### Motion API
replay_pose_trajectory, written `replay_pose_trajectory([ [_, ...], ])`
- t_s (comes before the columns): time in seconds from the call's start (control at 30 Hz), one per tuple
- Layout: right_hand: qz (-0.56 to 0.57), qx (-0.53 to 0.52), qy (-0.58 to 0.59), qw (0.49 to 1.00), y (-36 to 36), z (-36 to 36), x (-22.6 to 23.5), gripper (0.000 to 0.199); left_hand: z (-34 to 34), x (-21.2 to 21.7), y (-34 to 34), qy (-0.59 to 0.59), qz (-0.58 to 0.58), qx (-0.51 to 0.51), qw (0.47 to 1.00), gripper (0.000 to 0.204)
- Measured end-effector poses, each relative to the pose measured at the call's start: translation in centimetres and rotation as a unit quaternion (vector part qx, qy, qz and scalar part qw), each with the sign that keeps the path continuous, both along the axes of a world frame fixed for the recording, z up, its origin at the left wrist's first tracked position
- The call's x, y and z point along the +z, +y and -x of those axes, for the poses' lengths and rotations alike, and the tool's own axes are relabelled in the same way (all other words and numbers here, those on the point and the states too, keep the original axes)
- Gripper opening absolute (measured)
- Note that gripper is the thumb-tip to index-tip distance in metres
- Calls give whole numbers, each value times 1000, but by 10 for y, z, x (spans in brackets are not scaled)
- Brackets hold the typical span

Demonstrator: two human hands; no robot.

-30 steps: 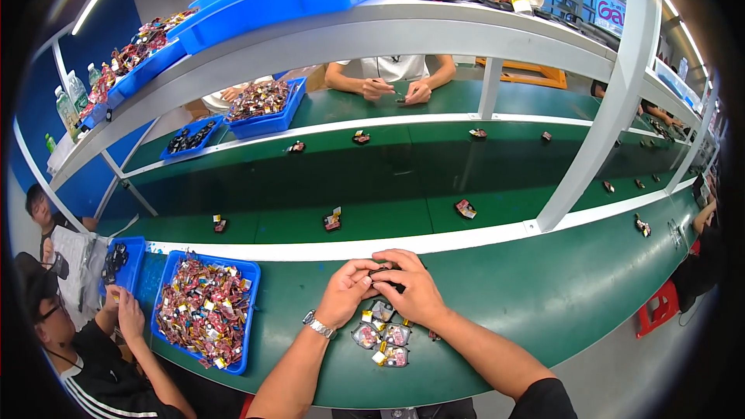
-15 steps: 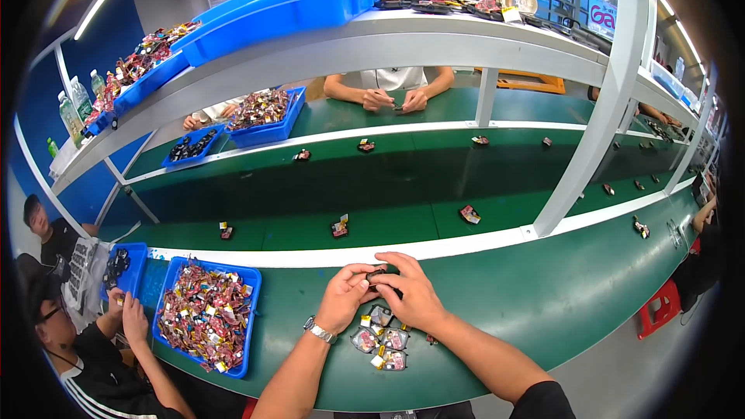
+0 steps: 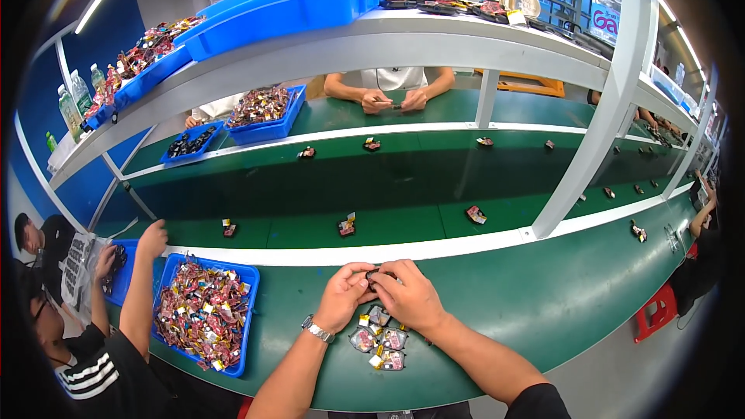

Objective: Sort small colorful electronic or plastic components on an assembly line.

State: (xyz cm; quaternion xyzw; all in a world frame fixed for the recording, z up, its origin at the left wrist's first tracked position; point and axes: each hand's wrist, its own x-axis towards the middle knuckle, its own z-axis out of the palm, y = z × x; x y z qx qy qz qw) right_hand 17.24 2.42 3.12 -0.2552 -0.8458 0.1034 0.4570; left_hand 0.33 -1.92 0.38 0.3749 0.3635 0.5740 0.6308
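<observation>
My left hand (image 3: 342, 295) and my right hand (image 3: 409, 297) meet over the green bench. Between their fingertips they hold a small black casing (image 3: 373, 275), mostly hidden by the fingers. The left thumb and fingers grip one side, while the right fingers press on the other. Just below the hands lies a small cluster of dark casings (image 3: 393, 340) fitted with red circuit boards and yellow-and-white tabs. A metal-banded watch is on my left wrist.
A blue tray (image 3: 254, 318) heaped with small red boards stands left of my arms. Beside it a co-worker (image 3: 116, 349) reaches out. Beyond a white rail, a green conveyor belt (image 3: 403, 225) carries spaced assemblies. A white shelf post (image 3: 594, 109) rises at right.
The assemblies on the belt have shifted slightly right. The co-worker at left has raised a hand toward the belt. My right fingers have curled in closer around the black casing.
</observation>
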Motion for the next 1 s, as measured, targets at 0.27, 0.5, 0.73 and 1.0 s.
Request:
replay_pose_trajectory([
  [0.27, -18, -21, -12, 1000, 1, 3, -7, 16, 0, -2, 0, 8, 9, 0, 1000, 25],
  [0.5, -39, -60, -30, 997, -3, 6, -9, 9, -2, -3, 1, 27, 10, 5, 1000, 25],
  [0.73, -47, -48, -16, 998, -6, 10, 0, 21, -2, -4, 2, 22, 4, 31, 999, 24],
  [1.0, 36, -79, -50, 995, 54, 3, -17, 25, -5, -1, 5, -15, -24, 97, 995, 39],
])
